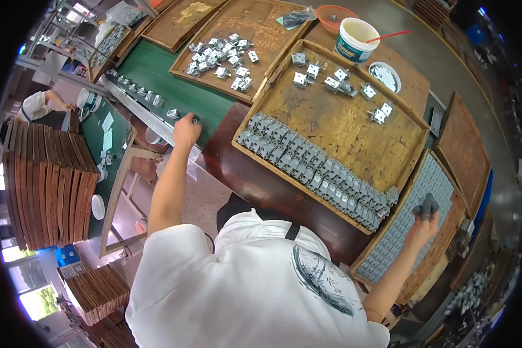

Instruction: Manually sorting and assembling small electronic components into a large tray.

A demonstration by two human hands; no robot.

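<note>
From where I stood, the person's left hand (185, 132) was over the green belt (216, 110), fingers bent; I couldn't tell whether it pinched anything. A silver part (173, 114) sat just beside it, nearest end of a line of parts (139, 91) running away along the belt.

The right hand (421, 229) was across the bench, over a tray of grey pieces (400, 232) laid in close rows. Its fingers, tipped with dark grey covers (428, 205), were bunched together; whether they gripped a piece, I couldn't see.

Between the hands lay a wooden tray (354, 148), its near side lined with a packed band of grey units (316, 168), while a few loose units (341, 81) stood toward its far side. Left of that, a board (267, 26) carried a heap of silver parts (217, 55). Behind the tray stood a tub (354, 43) with a red stick (388, 36) poking out.
</note>
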